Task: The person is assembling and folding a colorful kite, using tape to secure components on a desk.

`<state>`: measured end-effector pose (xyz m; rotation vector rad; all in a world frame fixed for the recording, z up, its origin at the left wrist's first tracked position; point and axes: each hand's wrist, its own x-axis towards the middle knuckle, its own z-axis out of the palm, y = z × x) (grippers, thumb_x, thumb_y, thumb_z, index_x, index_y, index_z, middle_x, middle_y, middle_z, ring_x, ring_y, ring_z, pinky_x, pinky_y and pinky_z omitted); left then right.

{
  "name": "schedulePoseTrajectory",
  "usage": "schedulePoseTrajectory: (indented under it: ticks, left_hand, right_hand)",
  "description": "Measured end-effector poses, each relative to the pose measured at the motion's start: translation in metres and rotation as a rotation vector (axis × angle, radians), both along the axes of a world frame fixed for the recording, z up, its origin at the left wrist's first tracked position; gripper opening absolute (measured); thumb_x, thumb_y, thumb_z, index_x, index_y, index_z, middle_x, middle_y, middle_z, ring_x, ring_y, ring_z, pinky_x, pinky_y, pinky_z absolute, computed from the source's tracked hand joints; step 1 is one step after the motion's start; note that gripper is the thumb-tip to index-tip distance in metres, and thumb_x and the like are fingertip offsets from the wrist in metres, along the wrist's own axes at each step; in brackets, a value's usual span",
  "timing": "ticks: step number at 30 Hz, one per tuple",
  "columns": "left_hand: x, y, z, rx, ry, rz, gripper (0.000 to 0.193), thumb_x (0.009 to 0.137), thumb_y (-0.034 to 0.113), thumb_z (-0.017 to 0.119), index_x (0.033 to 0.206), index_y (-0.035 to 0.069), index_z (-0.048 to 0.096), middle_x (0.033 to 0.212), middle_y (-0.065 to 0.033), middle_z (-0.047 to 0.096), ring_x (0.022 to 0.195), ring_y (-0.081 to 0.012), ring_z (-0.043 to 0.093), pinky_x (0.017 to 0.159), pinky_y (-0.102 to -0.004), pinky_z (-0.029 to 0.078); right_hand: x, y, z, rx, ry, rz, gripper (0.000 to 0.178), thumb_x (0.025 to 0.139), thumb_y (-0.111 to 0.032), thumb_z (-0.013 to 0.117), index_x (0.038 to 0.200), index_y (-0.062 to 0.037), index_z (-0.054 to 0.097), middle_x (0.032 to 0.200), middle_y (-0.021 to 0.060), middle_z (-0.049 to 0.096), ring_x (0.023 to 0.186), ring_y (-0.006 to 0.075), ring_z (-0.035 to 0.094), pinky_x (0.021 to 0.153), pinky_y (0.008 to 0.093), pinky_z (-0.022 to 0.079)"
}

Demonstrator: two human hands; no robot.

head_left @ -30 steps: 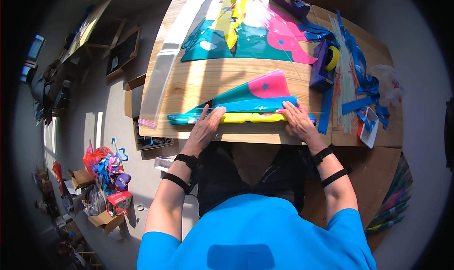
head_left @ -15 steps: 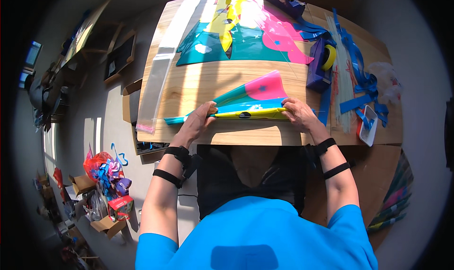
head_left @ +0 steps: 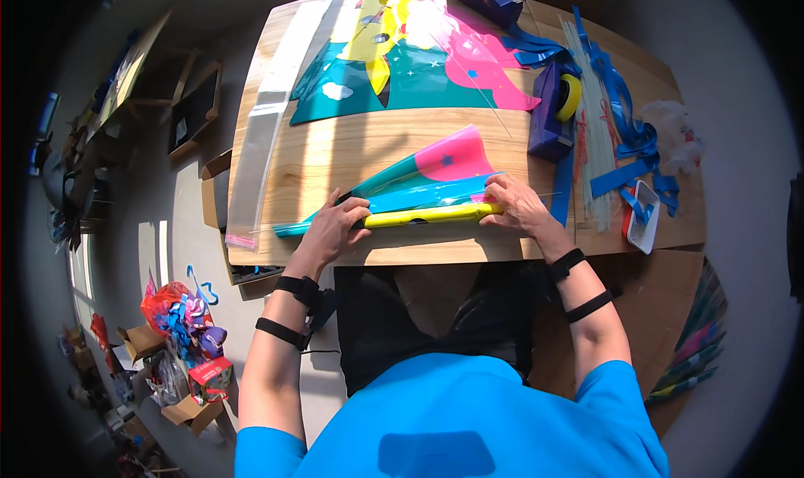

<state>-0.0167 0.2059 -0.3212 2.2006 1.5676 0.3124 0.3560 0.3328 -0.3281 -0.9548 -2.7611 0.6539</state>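
Note:
A glossy printed kite [head_left: 452,158] in pink, teal, blue and yellow lies partly rolled near the table's front edge. Its yellow near edge forms a narrow roll, and a thin rod sticks out past the right end. My left hand [head_left: 335,229] is closed around the left part of the roll, fingers on top. At the right end, my right hand [head_left: 517,203] grips the roll between thumb and fingers. Behind it, flat printed kite sheets [head_left: 427,89] in teal, yellow and pink lie spread, a thin rod across them.
Clear plastic sleeves [head_left: 260,151] lie along the table's left side. To the right are a purple tape dispenser [head_left: 548,122], pale thin rods [head_left: 596,160], blue ribbon [head_left: 630,110] and a small white tray [head_left: 643,227]. Another dispenser [head_left: 486,2] stands at the back. Boxes [head_left: 142,341] sit on the floor, left.
The yellow near edge looks more tightly rolled. My left hand has shifted slightly left and down, its fingers now over the roll. The whole view has shifted a little.

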Motion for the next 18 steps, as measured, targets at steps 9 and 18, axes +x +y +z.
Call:
schedulePoseTrajectory:
  ticks: [9,18]
  left_hand:
    - [0.011,-0.019,-0.010,0.203,0.074,-0.004,0.022,0.091,0.022,0.061,0.106,0.005,0.064,0.127,-0.0107,0.060,0.117,-0.0249,0.058,0.116,-0.0461,0.031]
    - [0.014,-0.023,-0.024,0.226,0.006,0.069,0.016,0.086,0.006,0.063,0.101,0.005,0.058,0.130,-0.0111,0.059,0.118,-0.0273,0.057,0.114,-0.0475,0.034]
  right_hand:
    - [0.013,-0.032,-0.032,0.211,0.049,-0.056,0.048,0.081,-0.025,0.075,0.119,-0.0032,0.057,0.140,0.0176,0.049,0.130,0.0344,0.047,0.109,0.0429,0.039]
    - [0.005,-0.039,-0.024,0.208,0.000,-0.117,0.024,0.081,-0.012,0.070,0.101,-0.0049,0.059,0.134,0.0172,0.054,0.127,0.0337,0.050,0.107,0.0437,0.040]
